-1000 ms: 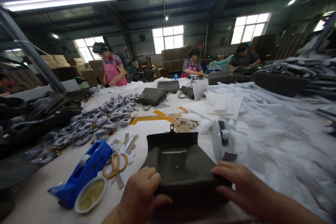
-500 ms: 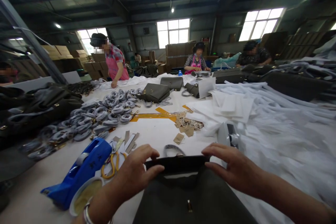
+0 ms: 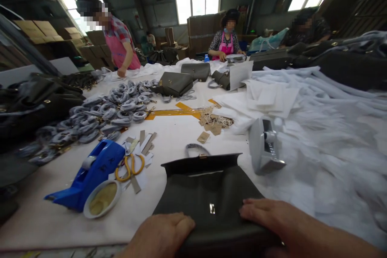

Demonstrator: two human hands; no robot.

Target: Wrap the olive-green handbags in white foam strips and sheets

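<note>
From the head camera, we are looking down on a dark olive handbag lying flat on the white table, its flap side up and its small metal clasp facing us. We are pressing our left hand against the bag's near left corner, fingers curled over the edge in a loose, narrow grip, so the bag is held by that corner rather than lifted. Our right hand is lying flat and spread on the near right part of the flap, palm down, pinning it to the table; nothing is enclosed in it. With both hands at the near edge, the bag is being kept square and steady in front of us, and its wrapped handle is pointing away at the far edge.

Just left of the bag, a blue tape dispenser is sitting beside a small white dish and yellow-handled scissors, all within easy reach. To the right, a grey metal device is standing upright near heaps of white wrapping. Farther back, coiled grey straps are piled together, finished bags are resting mid-table, and other people are working at the far end.
</note>
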